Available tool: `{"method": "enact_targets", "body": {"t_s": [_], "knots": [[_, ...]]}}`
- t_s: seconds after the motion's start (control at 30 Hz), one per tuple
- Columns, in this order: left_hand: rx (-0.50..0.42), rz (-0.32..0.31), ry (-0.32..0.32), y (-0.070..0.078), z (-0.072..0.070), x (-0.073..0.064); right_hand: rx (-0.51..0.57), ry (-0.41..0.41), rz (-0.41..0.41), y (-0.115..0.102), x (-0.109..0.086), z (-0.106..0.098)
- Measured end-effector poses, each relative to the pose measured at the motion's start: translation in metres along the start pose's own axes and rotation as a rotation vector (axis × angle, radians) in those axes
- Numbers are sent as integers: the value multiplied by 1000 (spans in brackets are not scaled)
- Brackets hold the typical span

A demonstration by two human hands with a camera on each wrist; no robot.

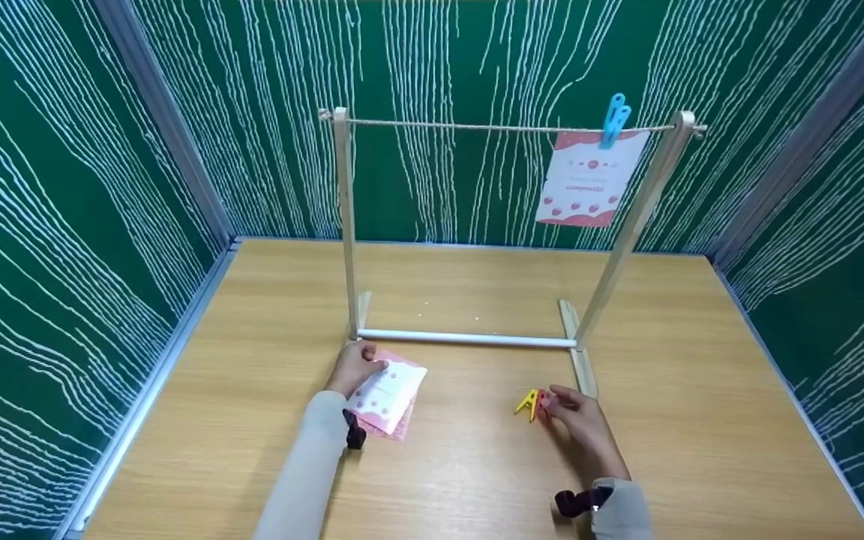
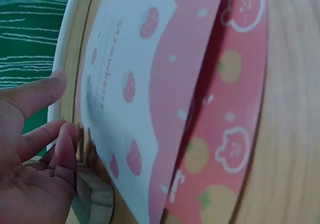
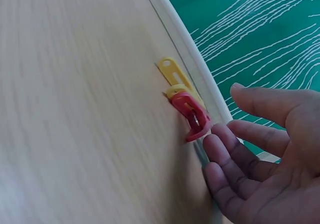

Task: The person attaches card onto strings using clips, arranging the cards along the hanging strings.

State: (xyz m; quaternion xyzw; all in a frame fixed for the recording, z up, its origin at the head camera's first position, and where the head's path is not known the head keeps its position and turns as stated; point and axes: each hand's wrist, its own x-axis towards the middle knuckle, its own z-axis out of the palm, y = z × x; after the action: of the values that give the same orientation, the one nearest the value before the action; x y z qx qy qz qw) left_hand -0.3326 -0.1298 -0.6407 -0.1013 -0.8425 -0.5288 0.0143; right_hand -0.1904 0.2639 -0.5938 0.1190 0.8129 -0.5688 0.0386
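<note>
On the table at left lies a white card with strawberries (image 1: 387,394), over a pink patterned card (image 2: 235,103). My left hand (image 1: 355,369) is at the white card's far edge; in the left wrist view its thumb and fingertips are apart beside that edge. Toward the right, a yellow clothespin (image 1: 526,403) and a red clothespin (image 3: 191,113) stand side by side on the table. My right hand (image 1: 588,427) has its fingertips right at the red clothespin, the thumb held away from it.
A wooden frame with a string (image 1: 477,127) stands beyond my hands, a white bar (image 1: 469,339) across its base. From the string's right side hangs a strawberry card (image 1: 589,184) under a blue clothespin (image 1: 615,120). Green walls with white streaks enclose the table (image 1: 462,480).
</note>
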Motion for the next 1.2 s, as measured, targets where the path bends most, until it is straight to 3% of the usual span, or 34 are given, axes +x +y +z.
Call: {"method": "enact_targets", "body": {"t_s": [0.07, 0.2, 0.27, 0.4, 0.6, 0.7, 0.83, 0.93, 1.2], "knots": [[44, -113, -23, 35, -7, -11, 6, 2, -3, 2, -1, 2], [119, -241, -66, 59, -9, -17, 26, -2, 12, 4, -3, 5], [158, -255, -76, 63, -9, -19, 27, -3, 19, 5, -3, 6], [175, -254, -67, 63, -9, -19, 14, -10, -5, 8, -2, 8], [176, -249, -65, 56, -9, -19, -27, -14, -147, 10, -3, 11], [167, -274, -76, 58, -9, -20, -52, 2, -128, 8, -2, 14], [179, -295, -95, 63, -8, -21, -161, 31, -46, 8, -3, 18], [192, -317, -111, 67, -7, -20, -219, 45, -41, 9, -4, 19], [234, -354, -102, 72, -6, -17, -242, 69, -56, 8, -5, 24]]}}
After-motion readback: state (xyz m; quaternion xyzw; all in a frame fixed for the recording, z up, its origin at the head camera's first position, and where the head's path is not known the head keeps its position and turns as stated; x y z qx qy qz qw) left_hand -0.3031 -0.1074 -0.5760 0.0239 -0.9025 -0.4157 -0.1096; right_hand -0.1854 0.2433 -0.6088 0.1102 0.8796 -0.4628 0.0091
